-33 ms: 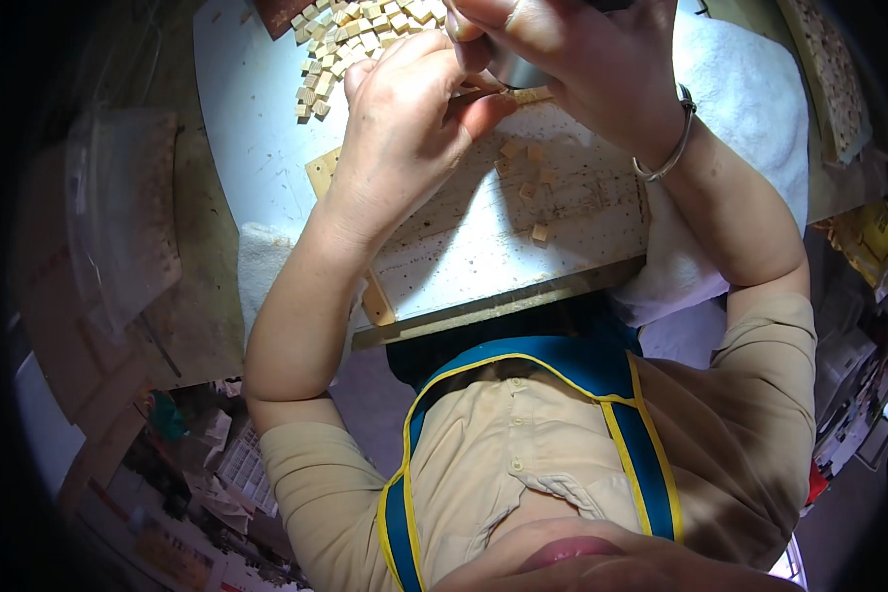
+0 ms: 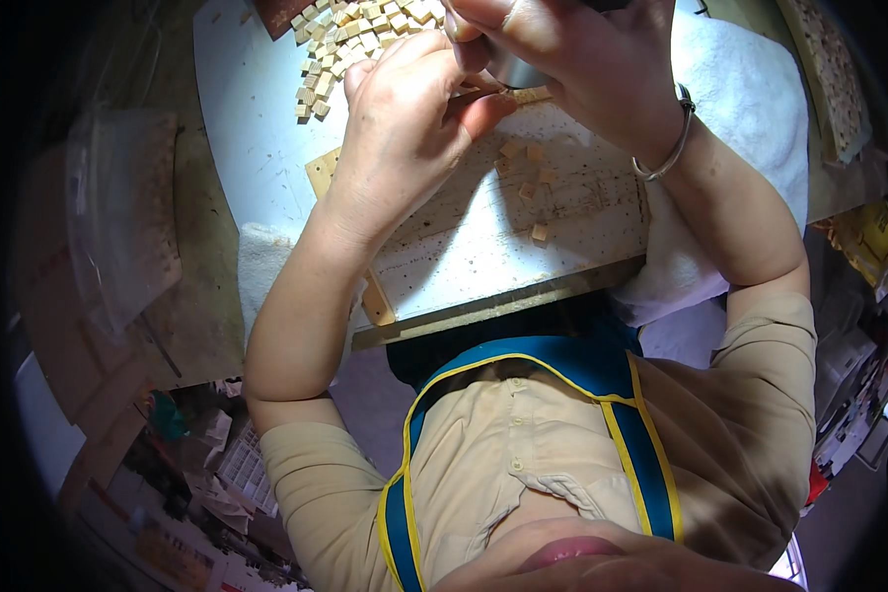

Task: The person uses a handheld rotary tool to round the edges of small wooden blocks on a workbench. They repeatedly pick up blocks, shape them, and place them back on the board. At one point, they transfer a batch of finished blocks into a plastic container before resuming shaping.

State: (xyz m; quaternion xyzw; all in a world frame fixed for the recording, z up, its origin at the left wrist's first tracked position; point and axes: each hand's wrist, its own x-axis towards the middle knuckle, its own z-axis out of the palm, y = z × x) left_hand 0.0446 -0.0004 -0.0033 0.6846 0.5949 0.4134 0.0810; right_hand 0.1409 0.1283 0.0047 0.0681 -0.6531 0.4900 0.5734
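My left hand [image 2: 400,123] is closed in a pinch over the far side of the white work board [image 2: 464,271]. What its fingertips hold, if anything, is hidden behind the fingers. Close beside it, my right hand [image 2: 592,64] is wrapped round a grey, rounded metal tool [image 2: 515,71], mostly covered by the fingers, so its kind does not show. A few small wooden cubes [image 2: 540,233] lie on the board below my hands. Beyond my left hand, many more pale wooden cubes [image 2: 323,87] are heaped on a white sheet.
White towels [image 2: 740,118] lie at the board's right and near left [image 2: 263,271]. Wooden strips [image 2: 377,301] edge the board's left side. A clear plastic tray [image 2: 118,217] stands at the far left, and a perforated brown panel [image 2: 827,79] at the upper right.
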